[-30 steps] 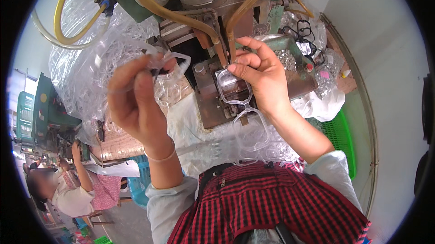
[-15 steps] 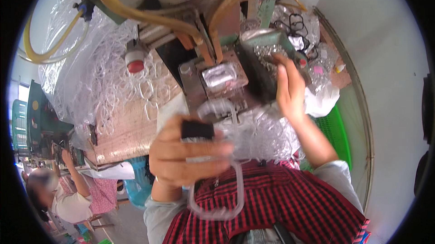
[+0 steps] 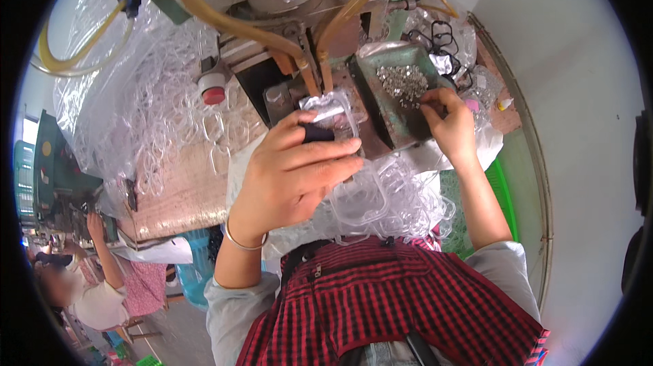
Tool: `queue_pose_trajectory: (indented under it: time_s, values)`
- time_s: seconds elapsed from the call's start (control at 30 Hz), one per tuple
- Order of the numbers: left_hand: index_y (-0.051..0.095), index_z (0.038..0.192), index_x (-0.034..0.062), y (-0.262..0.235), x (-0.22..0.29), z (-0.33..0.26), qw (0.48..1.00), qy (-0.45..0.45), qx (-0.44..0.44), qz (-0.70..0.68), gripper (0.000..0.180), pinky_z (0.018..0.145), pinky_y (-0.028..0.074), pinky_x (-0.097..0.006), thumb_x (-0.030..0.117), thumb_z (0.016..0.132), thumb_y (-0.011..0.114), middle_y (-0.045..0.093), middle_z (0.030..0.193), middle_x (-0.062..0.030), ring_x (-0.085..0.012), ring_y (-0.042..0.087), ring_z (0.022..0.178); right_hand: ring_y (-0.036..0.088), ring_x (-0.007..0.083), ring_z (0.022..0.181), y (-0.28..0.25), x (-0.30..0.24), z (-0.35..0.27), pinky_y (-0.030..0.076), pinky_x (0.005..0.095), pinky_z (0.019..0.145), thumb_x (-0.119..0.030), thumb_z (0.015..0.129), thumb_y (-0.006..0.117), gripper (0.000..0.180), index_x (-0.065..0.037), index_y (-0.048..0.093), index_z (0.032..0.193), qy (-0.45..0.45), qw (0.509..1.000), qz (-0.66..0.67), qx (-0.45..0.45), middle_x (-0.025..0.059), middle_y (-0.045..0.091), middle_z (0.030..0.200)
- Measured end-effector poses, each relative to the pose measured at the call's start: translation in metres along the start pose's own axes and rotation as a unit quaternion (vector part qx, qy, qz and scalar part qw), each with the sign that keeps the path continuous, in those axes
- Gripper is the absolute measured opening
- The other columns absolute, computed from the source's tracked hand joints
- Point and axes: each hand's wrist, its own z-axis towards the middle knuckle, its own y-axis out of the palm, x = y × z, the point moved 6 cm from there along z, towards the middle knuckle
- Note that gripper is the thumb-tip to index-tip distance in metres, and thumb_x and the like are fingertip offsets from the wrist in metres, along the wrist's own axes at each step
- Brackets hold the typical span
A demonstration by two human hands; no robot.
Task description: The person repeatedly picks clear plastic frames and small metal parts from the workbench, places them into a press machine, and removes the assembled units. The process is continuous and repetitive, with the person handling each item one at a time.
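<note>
My left hand (image 3: 289, 169) is closed on a clear plastic eyeglass frame (image 3: 386, 199), two rounded loops joined together. One loop lies at the silvery metal block (image 3: 320, 104) under the machine; the other hangs toward me. A black band (image 3: 317, 134) wraps one finger of that hand. On the right, my right hand (image 3: 454, 124) has thumb and fingertips pinched together at the edge of a green metal tray (image 3: 401, 124). Small shiny metal pieces (image 3: 403, 82) are heaped in this tray. Whatever sits between those fingertips is too small to make out.
Two amber hoses (image 3: 235, 29) run down to the block. A red push button (image 3: 213, 95) stands left of it. Many clear frames (image 3: 170, 114) cover the bench at left; more clear loops (image 3: 428, 209) pile before me. A co-worker (image 3: 102, 298) sits at far left.
My left hand has moved up and forward, bringing the frame to the metal block. My right hand has drawn back from over the metal pieces to the tray's right edge, fingertips now pinched.
</note>
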Motion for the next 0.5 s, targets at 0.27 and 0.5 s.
queue_pose_trajectory:
  time_s: [0.27,0.5]
  values:
    - [0.076,0.107,0.0148,0.012,0.01,-0.031,0.996,-0.048,0.072,0.011,0.038,0.108,0.046,-0.049,0.011,0.07,0.08,0.07,0.124,-0.0041,-0.0278,0.065,0.112,0.06,0.037,0.103,0.037,-0.02,-0.002,0.05,0.048,0.086,-0.014,0.078,0.076,0.012,-0.009,0.071,0.088,-0.156,0.952,-0.251,0.079,0.0123,0.063,0.1]
    - [0.064,0.109,-0.0047,-0.086,0.014,-0.128,0.826,-0.231,0.443,0.261,0.015,0.096,0.05,-0.04,0.004,0.101,0.056,0.071,0.115,-0.019,-0.0266,0.066,0.103,0.068,0.0375,0.086,0.021,-0.016,-0.007,0.053,0.0442,0.077,-0.007,0.088,0.068,0.009,-0.005,0.068,0.097,-0.134,0.976,-0.119,0.127,0.0152,0.071,0.092]
